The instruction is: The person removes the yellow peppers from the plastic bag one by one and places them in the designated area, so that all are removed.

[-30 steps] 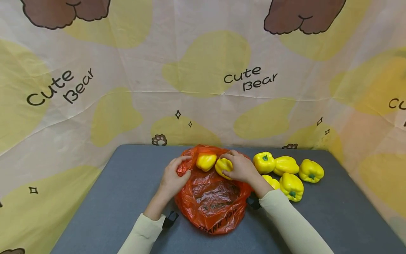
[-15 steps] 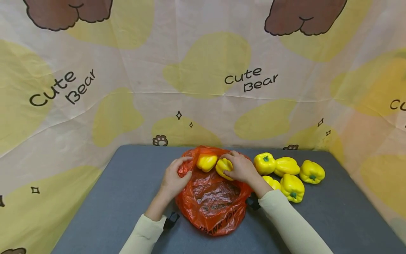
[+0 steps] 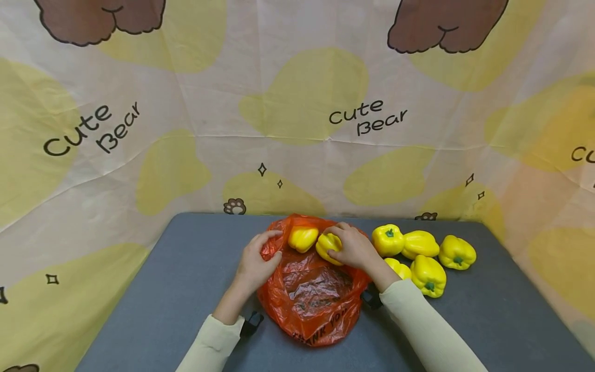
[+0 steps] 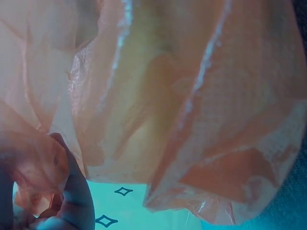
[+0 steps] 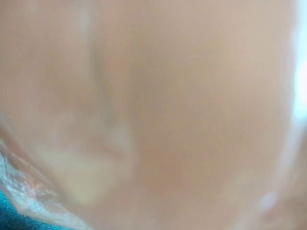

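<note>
A red plastic bag (image 3: 321, 325) with black lettering stands with its mouth spread wide on the table. My left hand (image 3: 254, 262) holds the bag's left rim, and in the left wrist view its fingers (image 4: 79, 196) curl beside the thin film. Inside the far part of the mouth rests one yellow bell pepper (image 3: 302, 239). Just right of it, my right hand (image 3: 354, 248) grips a second yellow bell pepper (image 3: 328, 247), thumb on the near side. Blurred bag film (image 5: 192, 120) fills the right wrist view, hiding the right hand there.
Several more yellow bell peppers (image 3: 428, 276) lie together on the grey table (image 3: 200, 258), right of the bag and beyond the right forearm. A patterned cloth (image 3: 297, 103) hangs behind the table's far edge. Dark wrist mounts (image 3: 251, 324) sit close to the bag's sides.
</note>
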### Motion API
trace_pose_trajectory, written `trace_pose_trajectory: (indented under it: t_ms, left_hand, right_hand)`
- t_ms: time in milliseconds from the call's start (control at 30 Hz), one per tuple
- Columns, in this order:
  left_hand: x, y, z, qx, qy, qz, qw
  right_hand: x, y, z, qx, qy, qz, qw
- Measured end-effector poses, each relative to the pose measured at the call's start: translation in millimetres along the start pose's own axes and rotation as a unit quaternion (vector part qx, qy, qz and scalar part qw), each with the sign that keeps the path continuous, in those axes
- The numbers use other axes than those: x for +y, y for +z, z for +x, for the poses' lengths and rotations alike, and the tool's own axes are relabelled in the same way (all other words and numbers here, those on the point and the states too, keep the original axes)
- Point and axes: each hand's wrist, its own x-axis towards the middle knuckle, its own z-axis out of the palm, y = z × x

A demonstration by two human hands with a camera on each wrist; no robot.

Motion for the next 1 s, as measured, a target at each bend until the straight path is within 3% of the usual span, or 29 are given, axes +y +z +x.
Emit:
trace_pose_trajectory:
  t_ms: [500,1000]
  left_hand:
    - [-1.8,0.0,0.7,0.003,0.002,-0.006,1.0000]
    - [-0.7,-0.2,1.0,0.001,0.001,-0.003,1.0000]
  right_hand:
    - [-8.0,-12.0,-8.0,0.011,0.028,0.091,0.9954]
    - [-18.3,-25.9,-17.1,0.045,0.025,0.129,0.9903]
